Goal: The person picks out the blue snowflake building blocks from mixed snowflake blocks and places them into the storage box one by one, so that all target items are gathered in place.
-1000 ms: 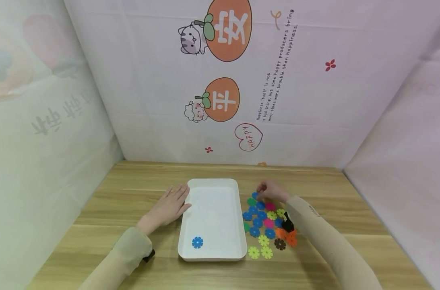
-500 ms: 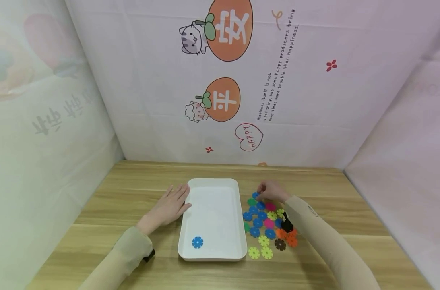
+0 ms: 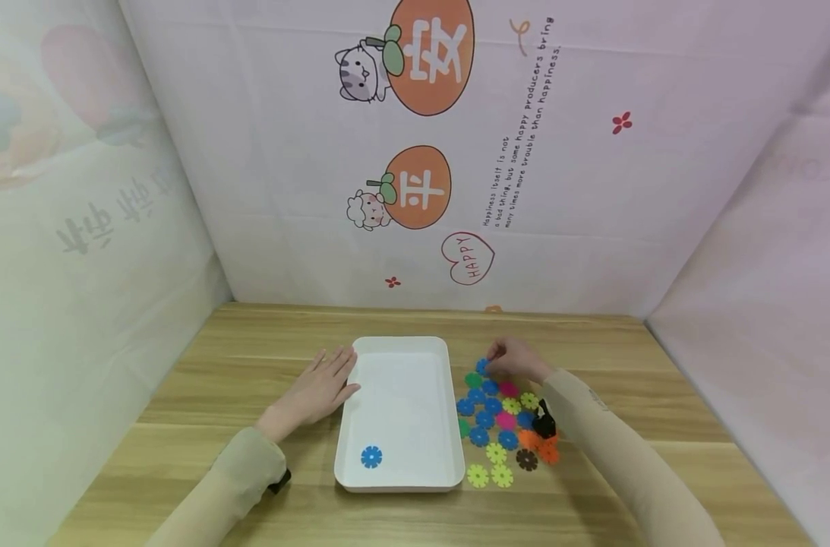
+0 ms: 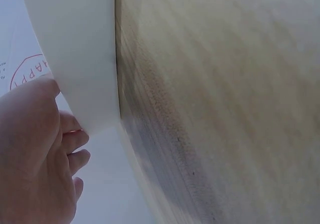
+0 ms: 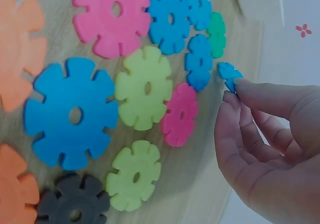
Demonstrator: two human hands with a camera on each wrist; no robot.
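Note:
My right hand [image 3: 519, 359] pinches the edge of a blue notched plastic disc [image 3: 482, 366] at the far end of the disc pile. In the right wrist view, thumb and forefinger meet at that blue disc [image 5: 229, 73], which looks tilted. My left hand [image 3: 322, 387] lies with extended fingers against the left rim of a white tray [image 3: 405, 477]. The left wrist view has that hand [image 4: 37, 149] beside the tray's outer wall [image 4: 80, 49]. One blue disc [image 3: 371, 456] sits inside the tray, near its front left corner.
Several loose discs spread right of the tray: a green one [image 3: 473, 380], a pink one [image 3: 506, 422], a yellow one [image 3: 478, 476], a brown one [image 3: 527, 460] and an orange one [image 3: 548, 453], among others. A printed cloth wall [image 3: 565, 251] rises behind the wooden table [image 3: 285, 327].
The blue disc at my right fingertips shows more fully and is raised slightly toward the fingers. My left hand and the tray hold still.

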